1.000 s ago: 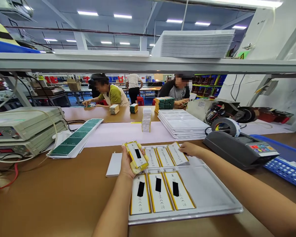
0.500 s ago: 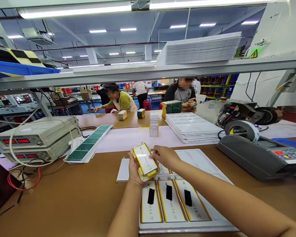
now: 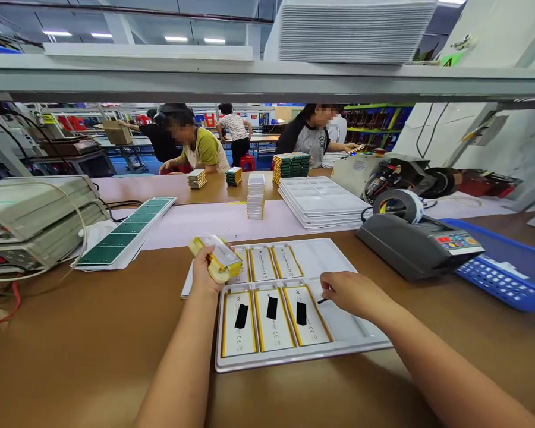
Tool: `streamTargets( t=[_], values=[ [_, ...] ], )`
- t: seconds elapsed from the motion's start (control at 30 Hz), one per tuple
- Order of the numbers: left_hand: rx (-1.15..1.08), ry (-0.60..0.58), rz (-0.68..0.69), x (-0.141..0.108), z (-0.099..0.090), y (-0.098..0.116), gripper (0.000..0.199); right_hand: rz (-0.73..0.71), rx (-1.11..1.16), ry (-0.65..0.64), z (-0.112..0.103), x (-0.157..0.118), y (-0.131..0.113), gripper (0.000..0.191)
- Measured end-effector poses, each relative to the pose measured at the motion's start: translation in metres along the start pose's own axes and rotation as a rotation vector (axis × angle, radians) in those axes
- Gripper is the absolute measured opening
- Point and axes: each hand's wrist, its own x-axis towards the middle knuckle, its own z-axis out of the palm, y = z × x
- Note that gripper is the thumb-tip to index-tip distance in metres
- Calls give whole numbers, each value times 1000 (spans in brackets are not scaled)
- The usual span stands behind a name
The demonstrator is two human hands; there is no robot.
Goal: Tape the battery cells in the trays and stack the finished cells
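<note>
My left hand [image 3: 204, 270] is wrapped round a white, yellow-edged flat battery cell [image 3: 218, 251] with a yellowish piece beneath it, tilted over the tray's back left corner. My right hand [image 3: 343, 291] is pinched over the tray's right side, with a small black strip of tape [image 3: 323, 301] showing at its fingertips. Below lies the white moulded tray [image 3: 289, 355]. Its front row holds flat battery cells [image 3: 274, 336] with black tape pieces [image 3: 271, 308] on them. Cells in the back row [image 3: 263, 263] show no black tape.
A grey tape dispenser [image 3: 410, 249] and blue basket [image 3: 512, 282] stand at right. Behind are stacked trays [image 3: 321, 202] and a stack of cells [image 3: 255, 196]. Green boards [image 3: 125, 235] and instruments [image 3: 31, 226] stand left. A shelf [image 3: 249, 80] crosses overhead; co-workers sit across the bench.
My right hand has left the cell in my left hand and moved right over the tray, where the black strip now shows. The view has tipped down; the left hand still holds its cell.
</note>
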Motion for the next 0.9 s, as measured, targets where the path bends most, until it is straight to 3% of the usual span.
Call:
streamTargets(
  t=[0.1, 0.23, 0.37, 0.53, 0.63, 0.9],
  values=[
    [110, 178, 83, 1, 1, 15, 19, -46, -5, 5, 5, 2, -2, 12],
    [302, 262, 209, -1, -5, 38, 25, -15, 231, -54, 14, 11, 7, 12],
    [660, 393, 279, -5, -18, 52, 49, -30, 596, -200, 24, 17, 10, 22],
    [1140, 647, 322, -7, -22, 52, 45, -69, 807, -289, 32, 18, 0, 24],
    [1289, 655, 226, -5, -18, 44, 42, -67, 810, -310, 33, 19, -2, 22],
    [1169, 627, 199, -2, -14, 30, 23, -69, 785, -293, 33, 20, 0, 20]
  ],
)
